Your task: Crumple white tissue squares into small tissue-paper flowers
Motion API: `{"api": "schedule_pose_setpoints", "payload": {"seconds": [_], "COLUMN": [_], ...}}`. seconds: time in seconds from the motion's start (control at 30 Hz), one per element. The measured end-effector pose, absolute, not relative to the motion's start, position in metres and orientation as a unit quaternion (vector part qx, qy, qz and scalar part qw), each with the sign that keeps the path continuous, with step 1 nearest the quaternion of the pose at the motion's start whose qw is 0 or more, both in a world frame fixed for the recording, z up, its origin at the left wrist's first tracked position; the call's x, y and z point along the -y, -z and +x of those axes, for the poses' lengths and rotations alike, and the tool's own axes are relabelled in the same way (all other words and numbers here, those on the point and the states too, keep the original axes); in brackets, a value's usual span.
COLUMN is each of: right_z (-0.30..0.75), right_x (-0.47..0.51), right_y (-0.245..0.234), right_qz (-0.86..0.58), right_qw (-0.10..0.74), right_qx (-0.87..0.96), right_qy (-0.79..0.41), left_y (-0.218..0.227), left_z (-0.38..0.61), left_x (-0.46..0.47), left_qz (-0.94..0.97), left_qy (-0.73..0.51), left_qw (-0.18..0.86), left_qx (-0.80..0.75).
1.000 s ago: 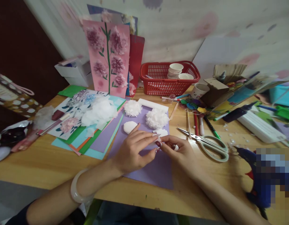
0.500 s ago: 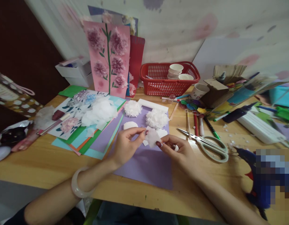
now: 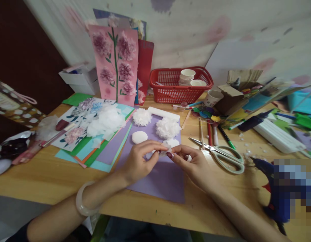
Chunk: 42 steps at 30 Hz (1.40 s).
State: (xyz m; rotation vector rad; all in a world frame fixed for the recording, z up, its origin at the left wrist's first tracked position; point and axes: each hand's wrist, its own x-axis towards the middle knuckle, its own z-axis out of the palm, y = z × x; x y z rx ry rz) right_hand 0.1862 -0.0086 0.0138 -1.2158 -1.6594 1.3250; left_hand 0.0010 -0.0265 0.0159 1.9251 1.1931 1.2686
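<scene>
Over a purple paper sheet (image 3: 160, 183), my left hand (image 3: 140, 160) and my right hand (image 3: 193, 164) meet, both pinching a small piece of white tissue paper (image 3: 166, 149) between their fingertips. A pale bangle circles my left wrist. Just beyond the hands lie two fluffy white tissue flowers (image 3: 142, 116) (image 3: 168, 127), a flat white round pad (image 3: 139, 137) and a few loose tissue squares (image 3: 173, 142), all on the purple sheet.
Scissors (image 3: 222, 155) lie right of the sheet; a blue glue gun (image 3: 268, 174) sits further right. Pens (image 3: 216, 132), a red basket (image 3: 170, 90) of paper cups, a pink flower card (image 3: 115, 64) and stacked coloured papers (image 3: 100, 148) with loose tissue crowd the wooden table (image 3: 44, 174).
The tissue piece that my left hand had lifted and spread half a second ago is now gathered small between both hands' fingertips, and the left hand has come back close to the right.
</scene>
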Motion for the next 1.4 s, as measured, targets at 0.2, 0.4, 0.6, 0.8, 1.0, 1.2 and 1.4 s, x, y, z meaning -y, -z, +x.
{"api": "schedule_pose_setpoints", "payload": {"seconds": [0.2, 0.4, 0.6, 0.8, 1.0, 1.2, 1.4], "right_z": [0.187, 0.187, 0.184, 0.185, 0.185, 0.185, 0.186], "right_x": [0.009, 0.011, 0.009, 0.008, 0.008, 0.007, 0.002], "right_y": [-0.010, -0.013, -0.017, -0.020, -0.021, -0.017, -0.014], "right_qz": [-0.457, -0.462, -0.469, -0.484, -0.482, -0.460, -0.443], "right_qw": [0.330, 0.320, 0.318, 0.310, 0.327, 0.329, 0.363], "right_qx": [0.654, 0.659, 0.673, 0.669, 0.677, 0.687, 0.608], "right_qy": [-0.504, -0.500, -0.476, -0.471, -0.450, -0.456, -0.550], "left_y": [-0.019, -0.016, -0.011, 0.001, -0.007, -0.001, -0.010], "left_z": [0.003, 0.005, 0.004, -0.008, -0.008, -0.001, -0.024], "left_x": [0.028, 0.027, 0.022, 0.005, 0.004, 0.016, 0.000], "left_qz": [0.680, 0.649, 0.531, 0.361, 0.350, 0.432, 0.528], "left_qy": [-0.471, -0.476, -0.518, -0.632, -0.561, -0.518, -0.536], "left_qw": [0.345, 0.362, 0.410, 0.461, 0.616, 0.577, 0.359], "left_qx": [-0.444, -0.471, -0.531, -0.507, -0.428, -0.460, -0.552]}}
